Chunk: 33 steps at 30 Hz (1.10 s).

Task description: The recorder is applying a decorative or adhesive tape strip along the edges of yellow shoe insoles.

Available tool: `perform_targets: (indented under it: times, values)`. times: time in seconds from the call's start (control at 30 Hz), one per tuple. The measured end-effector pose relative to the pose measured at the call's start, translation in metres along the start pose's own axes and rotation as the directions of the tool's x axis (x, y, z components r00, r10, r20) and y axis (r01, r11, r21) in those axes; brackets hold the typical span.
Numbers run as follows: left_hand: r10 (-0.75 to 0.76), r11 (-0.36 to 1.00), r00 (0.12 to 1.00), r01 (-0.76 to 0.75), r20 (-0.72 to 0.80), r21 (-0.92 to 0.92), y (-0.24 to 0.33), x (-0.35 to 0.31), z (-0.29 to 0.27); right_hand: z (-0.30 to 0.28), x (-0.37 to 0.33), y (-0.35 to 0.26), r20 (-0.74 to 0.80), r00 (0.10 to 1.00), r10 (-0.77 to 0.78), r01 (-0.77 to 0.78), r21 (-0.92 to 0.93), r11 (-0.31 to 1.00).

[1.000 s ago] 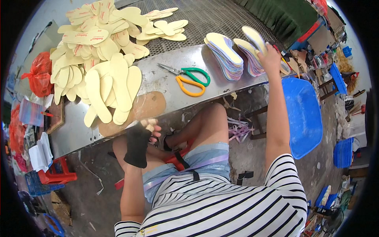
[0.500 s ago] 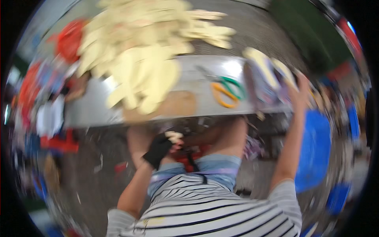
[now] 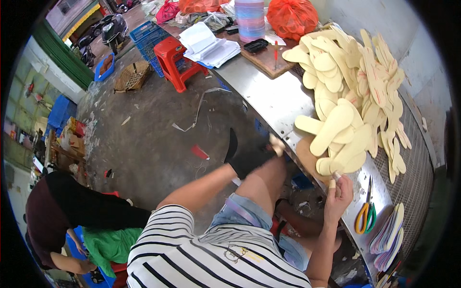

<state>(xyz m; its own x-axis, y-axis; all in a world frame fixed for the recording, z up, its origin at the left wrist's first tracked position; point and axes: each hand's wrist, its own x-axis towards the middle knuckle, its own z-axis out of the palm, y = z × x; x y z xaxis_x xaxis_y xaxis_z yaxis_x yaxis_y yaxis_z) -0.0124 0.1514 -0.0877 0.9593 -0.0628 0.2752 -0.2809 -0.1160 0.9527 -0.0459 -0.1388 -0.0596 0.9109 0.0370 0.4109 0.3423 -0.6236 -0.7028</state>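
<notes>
Some insoles stand stacked at four o'clock; a larger heap at two lies loose; right hand at its six-o'clock edge, left hand apart; I cannot tell either grip.

Metal bench: curves from 12 o'clock round to between 4 and 5.
Bench, 1 o'clock: wooden board with a red-handled tool on it.
Bench, 2 to 3 o'clock: loose heap of cream insoles; brown flat sheet partly beneath them.
Bench, 4 o'clock: scissors, one handle orange, one green, near two insole stacks.
Mesh surface, 3 o'clock: part of the heap.
Floor: red stool at 11, woven basket at 10, red scrap at 9.
</notes>
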Motion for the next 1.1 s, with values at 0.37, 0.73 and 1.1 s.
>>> perform_targets:
  times: [0.37,0.73,1.1]
  values:
    - [0.541,0.3,0.831,-0.049,-0.128,0.953,0.023,0.31,-0.216,0.026,0.019,0.017,-0.247,0.968,-0.046,-0.08,-0.479,0.874]
    - [0.136,0.061,0.976,0.163,-0.17,0.985,0.043,0.491,-0.234,0.034,0.035,0.007,-0.169,0.985,-0.025,-0.086,-0.619,0.781]
    - [-0.057,0.773,0.937,-0.178,-0.346,-0.609,0.099,0.403,-0.262,0.028,0.027,0.005,-0.193,0.981,-0.012,-0.103,-0.57,0.815]
